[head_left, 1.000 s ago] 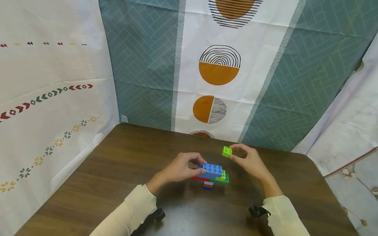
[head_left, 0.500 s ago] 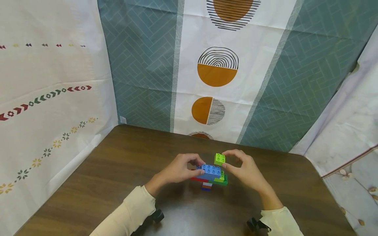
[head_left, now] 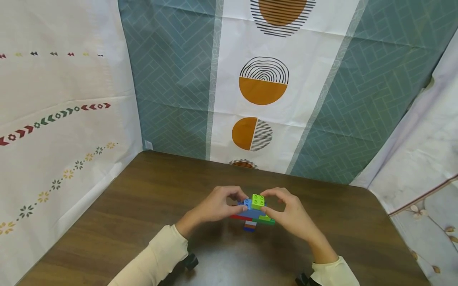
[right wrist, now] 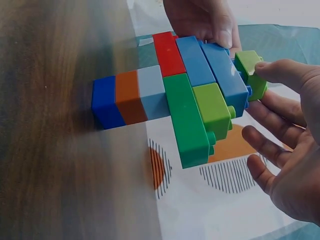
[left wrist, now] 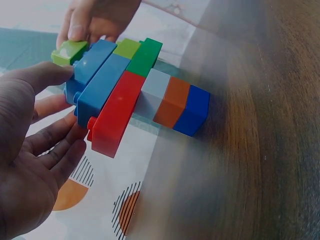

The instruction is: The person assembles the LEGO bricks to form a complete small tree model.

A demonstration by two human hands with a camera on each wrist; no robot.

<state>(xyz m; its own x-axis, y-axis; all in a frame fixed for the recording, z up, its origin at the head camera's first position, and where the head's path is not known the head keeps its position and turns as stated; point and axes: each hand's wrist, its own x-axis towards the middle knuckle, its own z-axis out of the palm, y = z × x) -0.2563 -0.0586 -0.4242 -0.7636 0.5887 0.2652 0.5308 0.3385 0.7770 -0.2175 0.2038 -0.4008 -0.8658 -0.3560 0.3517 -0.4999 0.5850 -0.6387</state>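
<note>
A toy brick structure stands on the table, with a narrow column of dark blue (right wrist: 106,102), orange (right wrist: 131,97) and pale grey (right wrist: 152,92) bricks at its foot. Red (left wrist: 119,112) and green (left wrist: 145,56) bricks lie across the column. Above them sit a blue brick (left wrist: 102,90) and a lime brick (right wrist: 214,104), topped by another blue brick (right wrist: 225,74). My left hand (head_left: 216,204) holds the upper blue part at its left end. Between thumb and fingers my right hand (head_left: 289,210) pinches a small lime brick (head_left: 258,201) over the top studs; whether it is seated, I cannot tell.
The brown wooden table (head_left: 171,178) spreads around the structure. Patterned cloth hangs behind it (head_left: 171,87) and white cloth at the left (head_left: 68,119). Another pale cloth (head_left: 422,186) borders the right side.
My right hand has brought the small lime brick leftward and down, from beyond the structure's right end to the top blue brick. The left hand has kept its hold.
</note>
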